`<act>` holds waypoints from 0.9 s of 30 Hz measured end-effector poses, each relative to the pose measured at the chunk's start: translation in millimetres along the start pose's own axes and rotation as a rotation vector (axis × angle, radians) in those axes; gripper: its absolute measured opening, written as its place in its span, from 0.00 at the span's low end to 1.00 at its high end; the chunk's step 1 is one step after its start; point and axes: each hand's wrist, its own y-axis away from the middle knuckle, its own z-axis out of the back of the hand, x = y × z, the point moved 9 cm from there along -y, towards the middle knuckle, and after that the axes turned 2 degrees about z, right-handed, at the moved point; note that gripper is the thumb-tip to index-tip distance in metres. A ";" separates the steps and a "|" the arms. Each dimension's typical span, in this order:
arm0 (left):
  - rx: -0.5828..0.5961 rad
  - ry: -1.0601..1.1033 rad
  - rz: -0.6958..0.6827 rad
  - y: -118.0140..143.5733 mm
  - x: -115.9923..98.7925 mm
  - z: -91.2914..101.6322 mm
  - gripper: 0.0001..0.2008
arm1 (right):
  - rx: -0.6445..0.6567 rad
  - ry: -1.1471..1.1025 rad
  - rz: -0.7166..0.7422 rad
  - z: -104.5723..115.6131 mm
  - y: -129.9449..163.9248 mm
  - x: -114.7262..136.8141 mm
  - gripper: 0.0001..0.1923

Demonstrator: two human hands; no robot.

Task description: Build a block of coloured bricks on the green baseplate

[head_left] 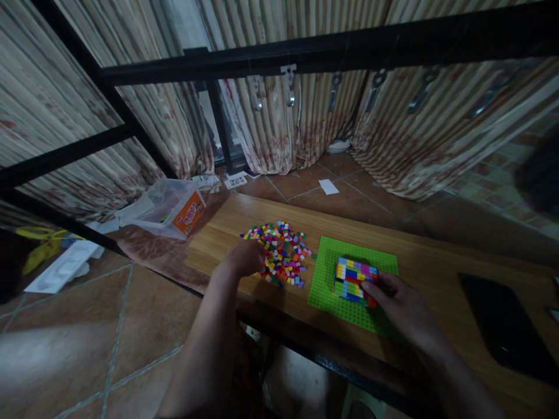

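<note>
My left hand (247, 258) reaches down at the left side of a pile of small coloured toy bricks (282, 256) on the wooden table. Its fingers are curled downward, and whatever is between them is hidden. Nearer the middle, a green baseplate (325, 273) lies on the tabletop. On it stands a blocky toy brick build (351, 279) of many colours. My right hand (393, 299) grips the right side of this build, thumb at the near face, with the other fingers mostly hidden behind.
The long wooden table (257, 209) carries a dark flat tablet-like object (506, 320) at the right. A clear plastic bin with an orange label (187, 215) stands past the table's left end. Black metal rails (283, 58) with hooks cross in front of striped curtains.
</note>
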 end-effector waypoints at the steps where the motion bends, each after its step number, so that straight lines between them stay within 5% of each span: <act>1: 0.006 -0.016 0.029 0.3 -0.7 -1.5 0.09 | 0.001 -0.001 -0.001 -0.1 -0.1 -0.3 0.29; 7: -0.014 -0.076 0.114 2.9 -5.1 -1.4 0.10 | -0.013 0.025 0.024 1.4 1.4 2.7 0.29; 27: -0.126 -0.069 -0.032 7.5 -6.4 -12.2 0.10 | 0.003 -0.003 0.018 -0.7 0.9 3.6 0.27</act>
